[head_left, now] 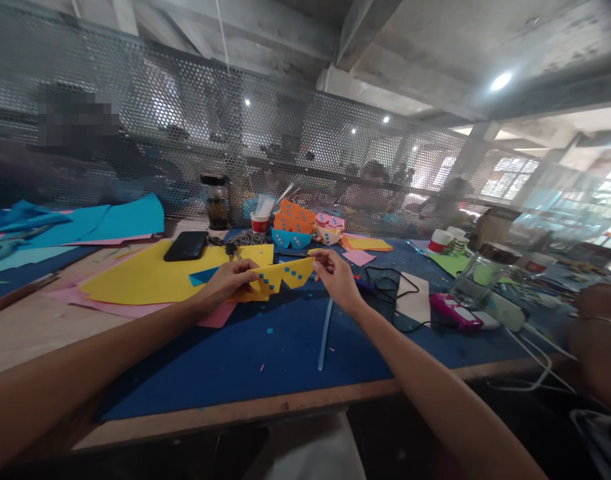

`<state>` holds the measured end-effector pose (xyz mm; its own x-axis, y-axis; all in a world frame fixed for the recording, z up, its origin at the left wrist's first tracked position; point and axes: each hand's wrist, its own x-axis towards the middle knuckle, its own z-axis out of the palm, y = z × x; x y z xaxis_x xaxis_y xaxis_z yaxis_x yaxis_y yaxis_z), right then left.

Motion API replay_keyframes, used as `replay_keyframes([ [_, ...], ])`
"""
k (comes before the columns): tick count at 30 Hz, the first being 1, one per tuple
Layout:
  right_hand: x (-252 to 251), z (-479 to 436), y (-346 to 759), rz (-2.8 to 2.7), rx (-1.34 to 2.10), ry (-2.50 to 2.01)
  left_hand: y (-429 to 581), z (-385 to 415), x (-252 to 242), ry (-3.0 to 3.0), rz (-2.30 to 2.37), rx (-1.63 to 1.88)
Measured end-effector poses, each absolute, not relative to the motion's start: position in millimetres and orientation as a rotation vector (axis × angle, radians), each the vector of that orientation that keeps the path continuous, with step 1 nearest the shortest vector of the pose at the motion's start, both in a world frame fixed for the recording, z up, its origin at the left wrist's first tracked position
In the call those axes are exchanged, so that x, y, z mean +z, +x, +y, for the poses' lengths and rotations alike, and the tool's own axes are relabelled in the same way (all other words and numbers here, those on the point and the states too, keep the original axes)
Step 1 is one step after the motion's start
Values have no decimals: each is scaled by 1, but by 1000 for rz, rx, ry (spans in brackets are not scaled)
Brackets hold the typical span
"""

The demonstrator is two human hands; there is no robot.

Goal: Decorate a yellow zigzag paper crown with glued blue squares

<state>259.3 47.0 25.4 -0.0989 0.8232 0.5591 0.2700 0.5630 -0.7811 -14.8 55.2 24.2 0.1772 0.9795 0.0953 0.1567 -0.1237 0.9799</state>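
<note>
A yellow paper cutout (299, 274) with small blue squares stuck on it is stretched between my hands above the blue table mat (295, 360). My left hand (231, 277) pinches its left end, and my right hand (334, 272) pinches its right end between thumb and fingers. The cutout has a notch in its lower edge. Below my right hand lies a translucent glue stick (326, 333). Beneath my left hand are yellow sheets (135, 273) and pink paper (218, 316). Similar orange cutouts (295, 217) and a blue cutout (291, 238) stand beyond my hands.
A black phone (186, 246) rests on the yellow sheets. At the back stand a dark-lidded jar (215, 203) and a red-white cup (260, 223). To the right are a black cable (392, 288), a magenta device (455, 312) and a glass jar (480, 275). Behind is a perforated screen (305, 140).
</note>
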Motion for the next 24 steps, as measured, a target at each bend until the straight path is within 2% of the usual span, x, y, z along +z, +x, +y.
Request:
replay_keyframes([
  [24,25,47,259,-1667,608,-932,-15,57,23,1529,1158,1034],
])
